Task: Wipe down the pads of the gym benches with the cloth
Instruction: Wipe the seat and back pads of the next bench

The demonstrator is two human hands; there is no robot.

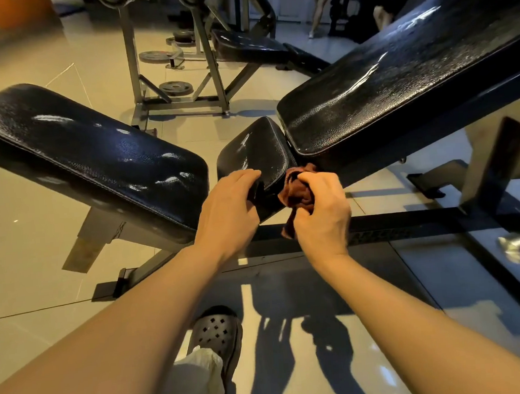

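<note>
At the left of the frame a long black bench pad [89, 153] runs from upper left down toward centre, glossy and apart from both hands. Just right of it, at centre, sits the small seat pad [254, 154], its long axis running from the near edge up and away. The left hand [226, 211] rests on that pad's near left corner, fingers fairly straight and laid over the edge, steadying it rather than clutching. Touching the pad's near right corner is the reddish-brown cloth [297, 194], bunched in the right hand [323, 214], whose fingers curl tight round it. The right hand is the nearer one for wiping; the unwiped seat surface lies up and left of the cloth. Further right, the inclined back pad [398, 79] rises toward the upper right, so a stroke there would probably follow that slope.
</note>
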